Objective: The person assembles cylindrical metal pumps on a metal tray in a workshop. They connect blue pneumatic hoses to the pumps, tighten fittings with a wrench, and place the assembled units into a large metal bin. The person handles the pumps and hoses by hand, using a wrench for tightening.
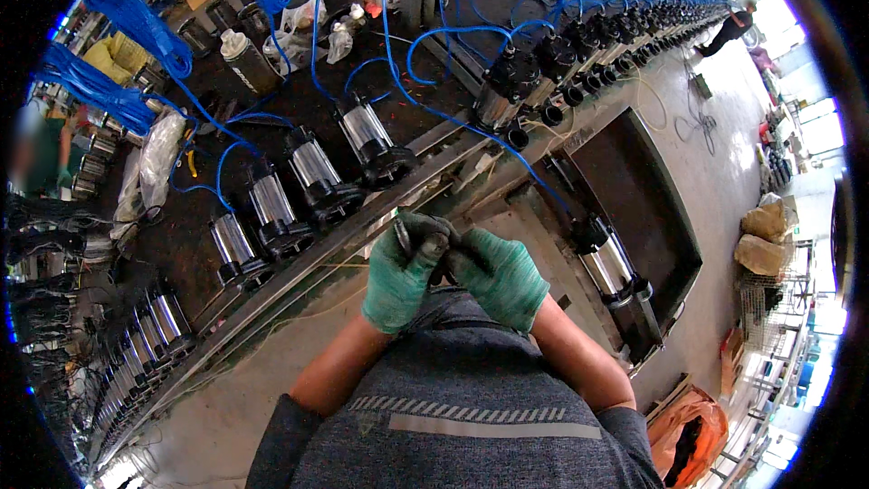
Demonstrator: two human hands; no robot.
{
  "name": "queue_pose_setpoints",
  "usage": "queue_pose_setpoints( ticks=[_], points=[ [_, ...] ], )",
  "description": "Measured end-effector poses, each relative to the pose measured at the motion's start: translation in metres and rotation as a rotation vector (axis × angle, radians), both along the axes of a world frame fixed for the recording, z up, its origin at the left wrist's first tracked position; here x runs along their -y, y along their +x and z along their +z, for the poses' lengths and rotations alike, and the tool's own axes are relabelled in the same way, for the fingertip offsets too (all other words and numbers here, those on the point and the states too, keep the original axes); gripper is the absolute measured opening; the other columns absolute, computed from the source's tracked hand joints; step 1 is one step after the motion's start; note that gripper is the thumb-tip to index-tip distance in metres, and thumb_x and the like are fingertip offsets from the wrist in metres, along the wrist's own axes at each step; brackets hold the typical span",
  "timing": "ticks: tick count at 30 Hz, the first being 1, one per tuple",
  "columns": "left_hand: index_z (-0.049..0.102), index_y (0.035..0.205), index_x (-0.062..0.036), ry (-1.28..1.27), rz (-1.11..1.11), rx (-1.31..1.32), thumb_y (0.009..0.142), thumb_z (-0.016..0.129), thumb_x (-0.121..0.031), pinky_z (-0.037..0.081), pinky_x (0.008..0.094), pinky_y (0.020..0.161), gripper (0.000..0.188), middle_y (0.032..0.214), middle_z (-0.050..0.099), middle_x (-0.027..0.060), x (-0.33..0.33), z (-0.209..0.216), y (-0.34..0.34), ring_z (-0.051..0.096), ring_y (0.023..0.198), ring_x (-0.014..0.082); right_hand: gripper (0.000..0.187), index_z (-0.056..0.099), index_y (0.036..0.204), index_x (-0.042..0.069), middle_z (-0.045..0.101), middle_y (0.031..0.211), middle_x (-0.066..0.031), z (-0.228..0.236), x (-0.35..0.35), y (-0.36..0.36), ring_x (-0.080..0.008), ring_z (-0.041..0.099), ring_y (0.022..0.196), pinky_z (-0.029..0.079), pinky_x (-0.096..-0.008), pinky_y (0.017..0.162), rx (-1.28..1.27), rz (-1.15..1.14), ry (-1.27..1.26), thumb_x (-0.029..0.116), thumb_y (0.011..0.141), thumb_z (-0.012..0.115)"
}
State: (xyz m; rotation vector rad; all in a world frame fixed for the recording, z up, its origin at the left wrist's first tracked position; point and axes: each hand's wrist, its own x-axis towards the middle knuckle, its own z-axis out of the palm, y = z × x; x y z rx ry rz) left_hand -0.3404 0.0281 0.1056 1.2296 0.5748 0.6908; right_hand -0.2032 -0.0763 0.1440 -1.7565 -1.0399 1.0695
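Observation:
My left hand and my right hand, both in green knit gloves with dark, dirty fingers, meet in front of my body. Both are closed with fingertips pinched together. A small dark piece with a greyish edge shows at the left fingers, too small to name; whatever lies between the right fingers is hidden. Beyond the hands, on the bench, stand steel-bodied submersible pumps with black ends and blue cables. To the right, another steel pump lies tilted at the side of a dark metal tank, apart from my hands.
A metal bench rail runs diagonally before me. The dark open tank sits at right. A long row of black-topped pumps stretches to the far right. Coiled blue cables hang at upper left. An orange bag lies lower right.

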Motion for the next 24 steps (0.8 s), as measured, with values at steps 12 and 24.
queue_pose_setpoints(
  ticks=[12, 24],
  points=[
    [0.059, 0.108, -0.0057, -0.048, -0.363, 0.188, 0.097, 0.070, -0.033, 0.044, 0.0244, 0.064, 0.031, 0.093, 0.060, 0.0011, -0.027, -0.008, -0.020, 0.053, 0.075, 0.0097, 0.023, 0.062, 0.115, -0.003, 0.065, 0.117, -0.0172, 0.004, 0.023, 0.033, -0.0272, 0.069, 0.099, 0.058, -0.0383, 0.082, -0.368, 0.229, 0.446, 0.000, 0.093, 0.066],
    [0.061, 0.108, -0.0035, -0.003, -0.503, 0.260, 0.096, 0.070, -0.031, 0.047, 0.0304, 0.081, 0.031, 0.099, 0.061, 0.0052, -0.039, -0.009, -0.024, 0.057, 0.091, 0.0155, 0.032, 0.070, 0.119, 0.008, 0.066, 0.125, -0.0163, 0.020, 0.014, 0.040, -0.0332, 0.068, 0.105, 0.055, -0.0401, 0.085, 0.401, 0.222, 0.460, 0.006, 0.088, 0.070]
  ],
)
